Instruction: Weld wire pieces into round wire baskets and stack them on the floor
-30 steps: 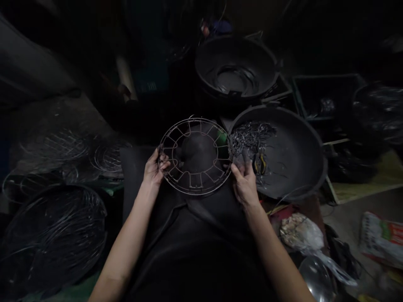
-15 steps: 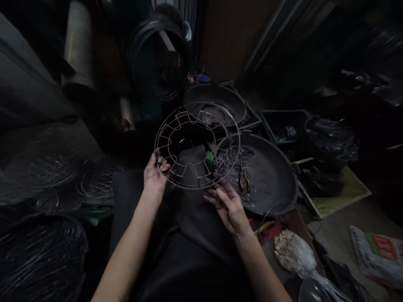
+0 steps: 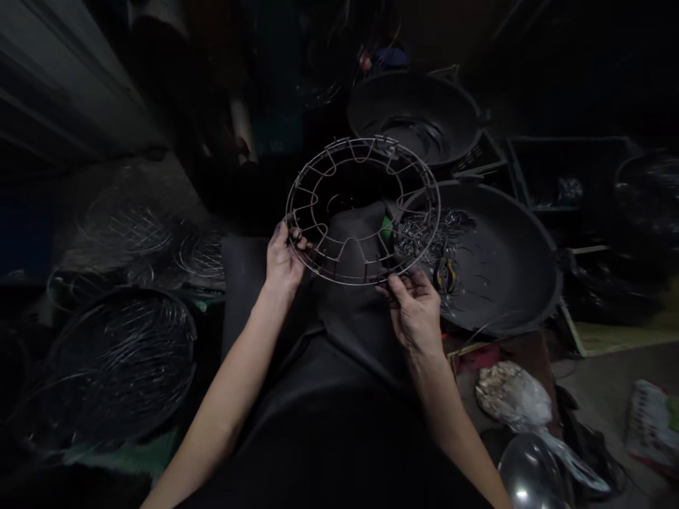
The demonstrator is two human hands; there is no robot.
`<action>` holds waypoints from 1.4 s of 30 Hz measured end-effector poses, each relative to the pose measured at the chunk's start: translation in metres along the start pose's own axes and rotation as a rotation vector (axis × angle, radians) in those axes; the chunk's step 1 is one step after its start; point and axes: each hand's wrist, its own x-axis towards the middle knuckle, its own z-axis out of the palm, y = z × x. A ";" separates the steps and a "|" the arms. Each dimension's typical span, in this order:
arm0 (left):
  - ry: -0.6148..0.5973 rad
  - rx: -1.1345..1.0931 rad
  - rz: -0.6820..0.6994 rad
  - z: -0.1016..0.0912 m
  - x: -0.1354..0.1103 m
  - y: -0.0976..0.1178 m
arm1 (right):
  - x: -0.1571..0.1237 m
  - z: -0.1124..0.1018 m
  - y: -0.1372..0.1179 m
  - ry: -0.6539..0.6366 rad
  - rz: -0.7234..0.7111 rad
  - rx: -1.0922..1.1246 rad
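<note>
I hold a round wire frame (image 3: 363, 210), two rings joined by zigzag wire, tilted up over my raised knee. My left hand (image 3: 283, 256) is closed on its left rim. My right hand (image 3: 414, 304) pinches the lower right rim between thumb and fingers. A dark cloth (image 3: 339, 367) covers my lap beneath the frame.
A dark round basin (image 3: 509, 268) at the right holds a heap of small wire pieces (image 3: 424, 230) and pliers (image 3: 444, 274). A second basin (image 3: 416, 113) stands behind it. Finished wire frames (image 3: 122, 353) pile up at the left. Plastic bags (image 3: 512, 399) lie at the lower right.
The frame was lifted off my knee and tilted upright. My right hand let go of the rim half a second ago and now grips its lower right edge again.
</note>
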 end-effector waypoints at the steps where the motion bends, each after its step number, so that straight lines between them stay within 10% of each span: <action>1: -0.005 -0.021 -0.014 -0.004 -0.001 0.000 | -0.003 -0.001 0.004 0.000 0.004 0.002; 10: -0.056 0.069 -0.117 -0.078 -0.021 0.007 | -0.056 -0.033 0.043 -0.364 0.514 -0.119; 15: -0.060 0.217 -0.162 -0.113 -0.047 0.014 | -0.072 -0.061 0.021 -0.666 0.521 -0.453; 21: 0.007 0.323 -0.214 -0.109 -0.062 0.014 | -0.081 -0.089 0.007 -0.495 0.563 -0.398; 26: 0.070 0.362 -0.239 -0.097 -0.062 0.012 | -0.070 -0.095 -0.003 -0.131 0.216 -0.312; 32: 0.027 0.371 -0.240 -0.100 -0.061 0.008 | -0.049 -0.091 -0.029 -0.406 0.127 -0.572; 42: -0.024 0.411 -0.240 -0.100 -0.065 0.010 | -0.046 -0.099 -0.030 -0.390 0.199 -0.497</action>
